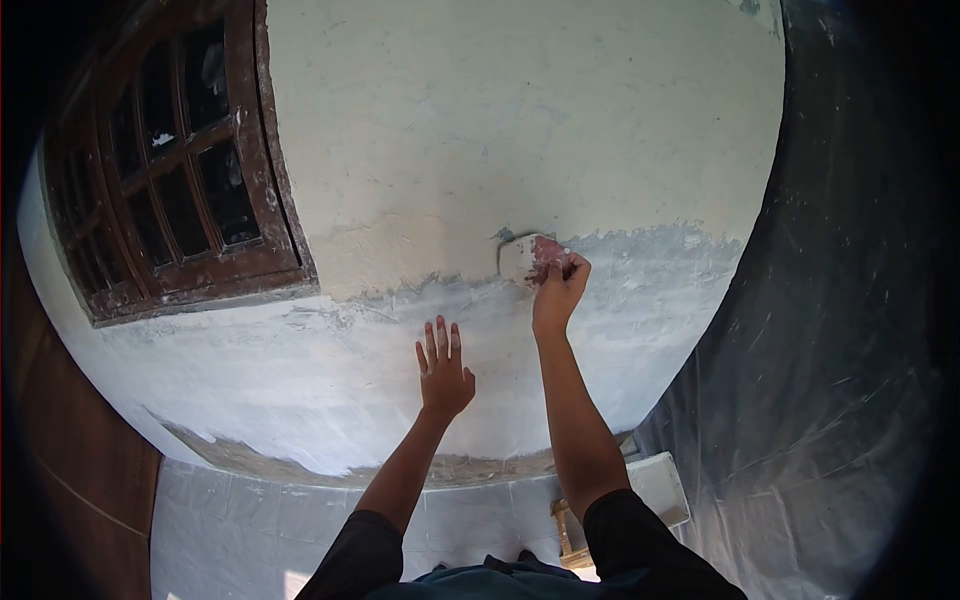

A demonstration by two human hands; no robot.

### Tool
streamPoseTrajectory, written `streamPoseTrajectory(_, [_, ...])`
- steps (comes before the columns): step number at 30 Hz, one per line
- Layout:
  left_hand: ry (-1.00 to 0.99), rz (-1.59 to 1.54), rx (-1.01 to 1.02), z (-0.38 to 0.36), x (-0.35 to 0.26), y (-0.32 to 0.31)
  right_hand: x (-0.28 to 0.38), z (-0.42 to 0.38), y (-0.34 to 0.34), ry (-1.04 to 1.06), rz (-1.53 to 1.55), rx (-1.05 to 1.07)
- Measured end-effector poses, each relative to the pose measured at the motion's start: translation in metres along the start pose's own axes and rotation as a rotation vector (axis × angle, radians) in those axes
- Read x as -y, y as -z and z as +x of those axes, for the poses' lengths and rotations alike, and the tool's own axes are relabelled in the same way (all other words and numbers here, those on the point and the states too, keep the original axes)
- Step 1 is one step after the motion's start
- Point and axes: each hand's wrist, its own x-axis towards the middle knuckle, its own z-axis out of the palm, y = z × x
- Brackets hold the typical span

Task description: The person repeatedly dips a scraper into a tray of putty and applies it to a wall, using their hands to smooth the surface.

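Note:
My right hand (559, 297) pinches the near edge of a flat red scraper (532, 258), which is smeared with whitish putty. Its face lies close against the wall (520, 130), right where the cream paint meets a rough grey-white band. Lower and to the left, my left hand (445, 375) has its fingers stretched out over the white coated part of the wall, holding nothing. White dust or putty marks its fingertips.
A brown wooden window (180, 160) with dark panes is set in the wall at the left. Dark sheeting (800, 380) hangs on the right. Below it, a whitish box-like object (657, 488) stands beside a wooden piece (568, 535) on the grey tiled floor (250, 520).

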Motion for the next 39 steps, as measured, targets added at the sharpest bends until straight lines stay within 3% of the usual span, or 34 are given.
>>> streamPoseTrajectory(1, [-0.003, -0.002, 0.005, 0.0, -0.002, -0.001, -0.003, -0.003, -0.005, 0.107, -0.067, 0.039])
streamPoseTrajectory(4, [0.007, -0.011, -0.012, -0.003, -0.004, 0.0, -0.004, -0.001, -0.009, 0.12, -0.149, 0.097])
streamPoseTrajectory(6, [0.02, -0.101, -0.059, -0.003, -0.009, 0.0, -0.012, 0.012, 0.0, 0.008, -0.07, -0.066])
streamPoseTrajectory(10, [0.02, -0.135, -0.052, -0.012, -0.021, -0.013, 0.007, 0.006, 0.029, -0.11, 0.076, -0.096])
streamPoseTrajectory(13, [-0.059, -0.192, -0.032, -0.018, -0.041, -0.023, 0.009, -0.006, 0.057, -0.082, 0.083, -0.102])
streamPoseTrajectory(19, [-0.301, -0.334, 0.105, -0.035, -0.102, -0.061, -0.013, -0.018, 0.157, -0.062, -0.036, -0.203])
streamPoseTrajectory(29, [-0.418, -0.52, 0.363, -0.087, -0.202, -0.14, -0.023, -0.053, 0.349, -0.198, -0.245, -0.541])
streamPoseTrajectory(37, [-0.456, -0.583, 0.622, -0.137, -0.247, -0.211, -0.054, -0.097, 0.513, -0.33, -0.784, -0.687])
streamPoseTrajectory(39, [-0.421, -0.558, 0.765, -0.15, -0.255, -0.229, -0.057, -0.108, 0.55, -0.322, -1.204, -0.684])
